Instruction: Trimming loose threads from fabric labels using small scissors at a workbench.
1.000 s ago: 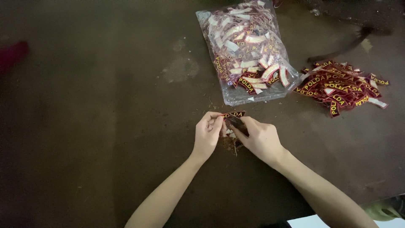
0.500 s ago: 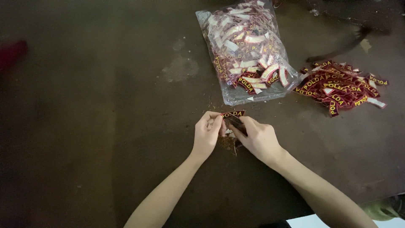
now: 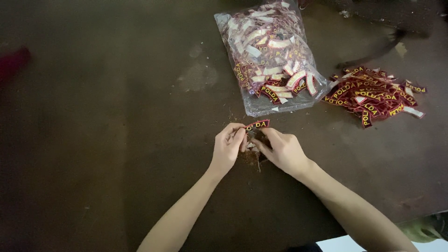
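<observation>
Dark, scuffed tabletop (image 3: 93, 140) fills the view. Left hand (image 3: 227, 148) pinches one end of a curved maroon patch (image 3: 258, 124), lifting it off the surface. Right hand (image 3: 281, 150) is curled against something just under it, probably trimmings; I cannot tell what it grips. Behind sits a clear bag (image 3: 270, 60) of patches, and right of it a loose pile (image 3: 373, 95), kept within reach.

- Head-worn, looking steeply down onto a dark table (image 3: 93, 140).
- Close enough to frame both forearms.
- Single view only.
</observation>
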